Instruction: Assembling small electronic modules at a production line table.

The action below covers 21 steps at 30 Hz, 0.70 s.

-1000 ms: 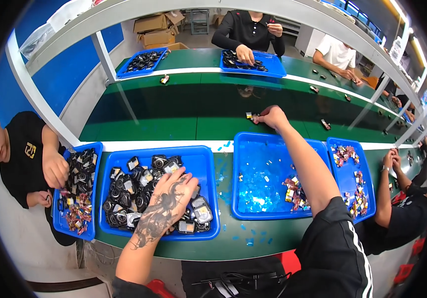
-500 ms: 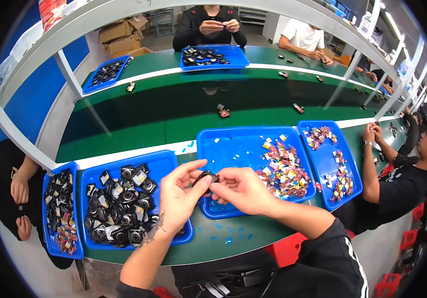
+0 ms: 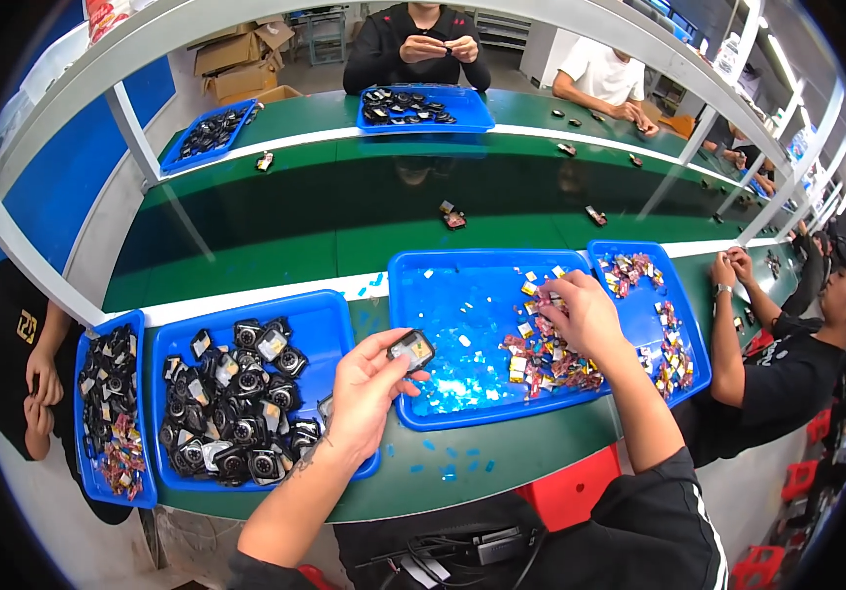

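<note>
In my left hand (image 3: 359, 393) is a small black watch-like casing (image 3: 411, 349), gripped between thumb and fingers, with a pale, partly yellow face turned up. My right hand (image 3: 585, 315) is over a heap of small red, white and yellow electronic parts (image 3: 556, 364), fingers curled down onto it. What its fingertips pinch, if anything, is hidden. The heap lies in the right part of a blue tray (image 3: 443, 285), whose left part has scattered bits of blue film. Left of it, another blue tray (image 3: 320, 334) holds many black casings (image 3: 236, 403) with round backs.
A narrow blue tray (image 3: 82, 393) of casings and parts stands at far left; another tray (image 3: 694, 334) of parts stands right. Beyond runs a green conveyor (image 3: 364, 231) carrying scattered pieces, under a white frame (image 3: 128, 133). Co-workers sit opposite and at both sides. A red stool (image 3: 571, 492) is below.
My hands have parted. The right went from the casing rightward to the parts heap; the left keeps the casing, now tilted face up. Pieces on the conveyor have shifted slightly right.
</note>
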Each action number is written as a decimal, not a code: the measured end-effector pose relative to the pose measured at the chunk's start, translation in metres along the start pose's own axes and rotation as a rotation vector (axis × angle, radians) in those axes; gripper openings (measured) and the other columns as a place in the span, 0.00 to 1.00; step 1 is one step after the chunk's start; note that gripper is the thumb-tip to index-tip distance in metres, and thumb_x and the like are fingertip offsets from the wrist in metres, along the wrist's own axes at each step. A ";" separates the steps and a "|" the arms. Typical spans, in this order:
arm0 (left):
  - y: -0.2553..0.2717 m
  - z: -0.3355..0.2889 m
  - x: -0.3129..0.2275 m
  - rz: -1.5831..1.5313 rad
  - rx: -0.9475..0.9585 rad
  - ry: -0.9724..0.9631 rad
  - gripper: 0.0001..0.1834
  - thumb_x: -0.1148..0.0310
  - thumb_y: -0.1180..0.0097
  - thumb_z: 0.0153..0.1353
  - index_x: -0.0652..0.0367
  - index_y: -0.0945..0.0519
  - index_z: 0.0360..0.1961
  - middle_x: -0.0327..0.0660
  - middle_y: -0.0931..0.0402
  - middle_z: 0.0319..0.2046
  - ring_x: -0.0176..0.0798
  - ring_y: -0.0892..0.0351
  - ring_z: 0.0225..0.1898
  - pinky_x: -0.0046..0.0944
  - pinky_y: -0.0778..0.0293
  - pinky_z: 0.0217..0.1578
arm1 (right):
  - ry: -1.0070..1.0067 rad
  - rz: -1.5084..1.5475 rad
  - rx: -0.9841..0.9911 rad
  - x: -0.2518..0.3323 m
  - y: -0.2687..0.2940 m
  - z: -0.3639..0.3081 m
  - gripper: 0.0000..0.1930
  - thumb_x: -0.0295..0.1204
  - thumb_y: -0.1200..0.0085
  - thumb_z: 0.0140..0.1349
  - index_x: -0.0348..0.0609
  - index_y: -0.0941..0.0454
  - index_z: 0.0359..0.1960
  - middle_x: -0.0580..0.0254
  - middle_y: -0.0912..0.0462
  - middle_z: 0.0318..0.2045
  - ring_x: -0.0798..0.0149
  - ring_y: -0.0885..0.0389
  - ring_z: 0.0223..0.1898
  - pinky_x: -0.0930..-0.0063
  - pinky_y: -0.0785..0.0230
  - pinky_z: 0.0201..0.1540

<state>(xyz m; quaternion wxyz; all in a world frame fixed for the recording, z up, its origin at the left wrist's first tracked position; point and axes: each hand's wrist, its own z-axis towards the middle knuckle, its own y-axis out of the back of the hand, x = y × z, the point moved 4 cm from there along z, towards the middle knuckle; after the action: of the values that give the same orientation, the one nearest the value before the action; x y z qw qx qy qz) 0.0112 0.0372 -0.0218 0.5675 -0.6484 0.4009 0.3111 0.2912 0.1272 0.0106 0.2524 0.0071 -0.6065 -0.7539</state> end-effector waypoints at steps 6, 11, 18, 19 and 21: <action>0.001 -0.001 0.004 0.038 0.026 -0.016 0.13 0.77 0.45 0.63 0.64 0.30 0.48 0.47 0.20 0.41 0.37 0.17 0.37 0.30 0.21 0.38 | 0.316 0.004 0.127 0.017 -0.018 0.005 0.07 0.26 0.40 0.54 0.42 0.19 0.35 0.56 0.22 0.32 0.51 0.22 0.39 0.60 0.29 0.46; -0.001 -0.001 0.001 -0.140 -0.025 0.018 0.11 0.79 0.43 0.61 0.62 0.31 0.41 0.44 0.22 0.37 0.43 0.16 0.39 0.33 0.18 0.40 | 0.263 -0.044 0.208 0.008 -0.019 0.007 0.04 0.25 0.42 0.54 0.40 0.22 0.30 0.54 0.22 0.30 0.49 0.23 0.36 0.59 0.29 0.46; 0.003 -0.001 -0.004 -0.105 -0.041 0.031 0.07 0.77 0.43 0.61 0.61 0.28 0.40 0.44 0.22 0.36 0.38 0.17 0.33 0.29 0.20 0.30 | 0.169 0.233 0.081 0.017 0.006 0.002 0.10 0.21 0.46 0.58 0.39 0.21 0.42 0.52 0.21 0.34 0.55 0.22 0.35 0.64 0.29 0.41; 0.002 -0.001 -0.005 0.007 -0.041 0.013 0.08 0.76 0.44 0.62 0.62 0.27 0.41 0.44 0.22 0.35 0.39 0.17 0.33 0.30 0.20 0.30 | 0.116 0.325 -0.001 0.020 0.014 0.000 0.11 0.19 0.47 0.59 0.39 0.21 0.44 0.53 0.21 0.34 0.58 0.22 0.33 0.68 0.29 0.39; 0.001 -0.004 -0.007 -0.024 -0.001 0.021 0.10 0.76 0.45 0.62 0.62 0.28 0.45 0.45 0.22 0.37 0.39 0.17 0.33 0.30 0.20 0.30 | 0.049 0.548 -0.151 0.028 0.023 -0.009 0.11 0.17 0.50 0.62 0.37 0.22 0.45 0.62 0.22 0.35 0.71 0.25 0.32 0.78 0.32 0.36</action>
<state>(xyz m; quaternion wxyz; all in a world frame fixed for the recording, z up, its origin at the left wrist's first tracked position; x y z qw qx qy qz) 0.0072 0.0346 -0.0156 0.5666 -0.6567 0.3989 0.2977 0.2779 0.1050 0.0376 0.4614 -0.1577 -0.5217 -0.7000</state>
